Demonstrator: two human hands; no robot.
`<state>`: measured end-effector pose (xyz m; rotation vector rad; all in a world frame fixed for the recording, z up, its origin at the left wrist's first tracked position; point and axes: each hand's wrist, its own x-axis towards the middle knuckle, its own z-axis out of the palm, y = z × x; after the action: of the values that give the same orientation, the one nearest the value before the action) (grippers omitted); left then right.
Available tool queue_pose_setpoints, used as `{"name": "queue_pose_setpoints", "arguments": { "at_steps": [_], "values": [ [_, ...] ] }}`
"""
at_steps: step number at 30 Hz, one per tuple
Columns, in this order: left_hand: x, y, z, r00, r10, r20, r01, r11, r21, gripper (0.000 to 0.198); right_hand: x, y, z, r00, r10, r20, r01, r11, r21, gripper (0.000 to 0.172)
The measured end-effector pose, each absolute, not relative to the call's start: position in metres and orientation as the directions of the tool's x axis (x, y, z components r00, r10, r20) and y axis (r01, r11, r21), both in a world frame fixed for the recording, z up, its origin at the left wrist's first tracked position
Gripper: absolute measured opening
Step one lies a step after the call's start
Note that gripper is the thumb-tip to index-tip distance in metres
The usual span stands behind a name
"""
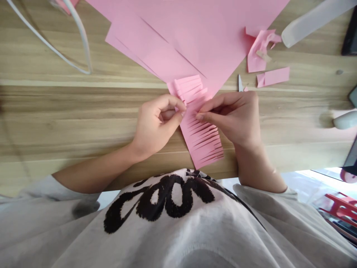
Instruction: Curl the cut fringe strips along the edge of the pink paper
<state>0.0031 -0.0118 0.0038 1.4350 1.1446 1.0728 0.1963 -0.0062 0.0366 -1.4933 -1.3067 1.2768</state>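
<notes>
Pink paper strip [202,139] lies under your two hands on the wooden table [83,100], seen from your head camera. It has lots of thin cuts along its sides, too many to count. Its long side runs from the big pink sheet [173,37] down toward your tummy, tipped a little. Your left hand [156,124] pinches the strip's edge, with thumb and finger together on the paper. Your right hand [231,119] pinches it too, fingers together. Your fingers hide a small bit of the strip. The top of the big sheet is cut off. To the right lie two scraps, a crumpled pink scrap [260,52] and a flat pink scrap [275,76]. One silver scissor tip [240,83] peeks out, and the rest is hidden.
</notes>
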Motion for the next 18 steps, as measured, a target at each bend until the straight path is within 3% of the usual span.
{"name": "queue_pose_setpoints", "arguments": {
  "at_steps": [18],
  "values": [
    [0.0039, -0.0117, 0.0047, 0.159, 0.985, 0.072, 0.094, -0.088, 0.992, 0.007, 0.1973, -0.0072, 0.0303, -0.037, 0.985, -0.169, 0.186, -0.16, -0.969, 0.007]
  ]
}}
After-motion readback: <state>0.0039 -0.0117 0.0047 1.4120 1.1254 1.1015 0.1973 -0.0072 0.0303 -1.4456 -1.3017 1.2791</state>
